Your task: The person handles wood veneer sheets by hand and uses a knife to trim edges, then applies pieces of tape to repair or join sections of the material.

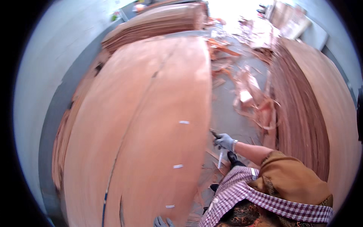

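A large sheet of thin reddish wood veneer [159, 94] lies on top of a pile before me. My left hand [163, 222], in a grey glove, rests on its near edge with the fingers apart; the rest of that hand is cut off by the picture's edge. Beside the sheet's right edge is my right hand [225, 141], also gloved, closed round a small dark tool [214, 133] whose exact kind is blurred. Short white strips [184, 122] sit on the veneer in a row near its right side. A long narrow split [132, 121] runs down the sheet, blue at its near end.
Another veneer stack [159, 22] stands at the far left, and a tall one [298, 106] along the right. Torn veneer scraps [257, 98] litter the grey floor [223, 109] between the piles. A pale wall [56, 49] borders the left. Boards [291, 22] lean at the far right.
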{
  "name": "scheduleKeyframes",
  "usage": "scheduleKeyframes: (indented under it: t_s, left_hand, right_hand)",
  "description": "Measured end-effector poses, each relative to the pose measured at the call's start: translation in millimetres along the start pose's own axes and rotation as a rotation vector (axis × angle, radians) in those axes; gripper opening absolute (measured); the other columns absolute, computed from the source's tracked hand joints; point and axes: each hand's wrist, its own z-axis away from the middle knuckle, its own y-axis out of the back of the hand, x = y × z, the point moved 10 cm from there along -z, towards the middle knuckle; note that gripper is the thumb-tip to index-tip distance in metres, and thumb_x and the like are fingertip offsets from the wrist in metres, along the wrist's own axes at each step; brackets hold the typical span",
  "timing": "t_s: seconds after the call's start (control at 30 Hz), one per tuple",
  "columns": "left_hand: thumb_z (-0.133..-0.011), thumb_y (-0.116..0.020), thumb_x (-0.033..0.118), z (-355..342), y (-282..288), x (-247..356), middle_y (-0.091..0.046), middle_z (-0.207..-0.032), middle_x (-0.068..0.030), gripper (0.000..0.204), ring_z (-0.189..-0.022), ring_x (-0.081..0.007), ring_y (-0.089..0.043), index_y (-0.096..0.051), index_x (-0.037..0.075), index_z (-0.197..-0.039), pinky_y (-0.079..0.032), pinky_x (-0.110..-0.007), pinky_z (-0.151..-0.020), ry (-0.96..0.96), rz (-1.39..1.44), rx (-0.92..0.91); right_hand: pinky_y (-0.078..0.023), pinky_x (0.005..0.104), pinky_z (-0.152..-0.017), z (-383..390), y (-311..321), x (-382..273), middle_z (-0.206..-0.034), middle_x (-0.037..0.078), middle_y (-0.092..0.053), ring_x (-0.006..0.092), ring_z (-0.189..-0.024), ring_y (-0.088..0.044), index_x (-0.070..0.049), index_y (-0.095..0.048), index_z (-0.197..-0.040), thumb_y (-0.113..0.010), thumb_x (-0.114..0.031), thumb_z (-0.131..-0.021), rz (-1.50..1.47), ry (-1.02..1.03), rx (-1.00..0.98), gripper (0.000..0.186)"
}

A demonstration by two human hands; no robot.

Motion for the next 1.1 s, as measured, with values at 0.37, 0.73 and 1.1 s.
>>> scheduleKeyframes:
  t_s: [0.37,0.73,1.1]
  left_hand:
    - [-0.081,-0.061,0.020,-140,-119,269,-0.065,-0.100,-0.0124,0.021,-0.095,-0.0291,-0.060,-0.065,0.004,-0.095,-0.045,-0.041,-0.084,-0.407,0.464,-0.365]
    - [-0.084,-0.057,0.025,-246,-153,510,-0.064,-0.105,-0.0117,0.029,-0.098,-0.0297,-0.060,-0.063,0.006,-0.106,-0.043,-0.042,-0.088,-0.704,0.420,-0.651]
    - [-0.086,-0.056,0.027,-403,-204,605,-0.064,-0.107,-0.0112,0.030,-0.099,-0.0303,-0.059,-0.063,0.007,-0.107,-0.043,-0.042,-0.090,-0.735,0.435,-0.706]
  right_hand:
    - [-0.049,0.0248,-0.057,36,210,-49,-0.084,0.005,-0.065,0.0111,-0.064,-0.058,-0.001,-0.056,-0.107,-0.057,-0.007,-0.086,0.024,0.156,-0.059,0.021]
    - [-0.032,0.0176,-0.047,79,451,-114,-0.079,-0.002,-0.061,0.0025,-0.056,-0.044,-0.003,-0.063,-0.102,-0.067,-0.014,-0.080,-0.232,0.066,-0.017,0.025]
    - [-0.043,0.0208,-0.068,20,389,-107,-0.082,-0.006,-0.057,0.0047,-0.076,-0.050,-0.002,-0.060,-0.100,-0.067,-0.010,-0.085,-0.219,-0.220,-0.561,0.019]
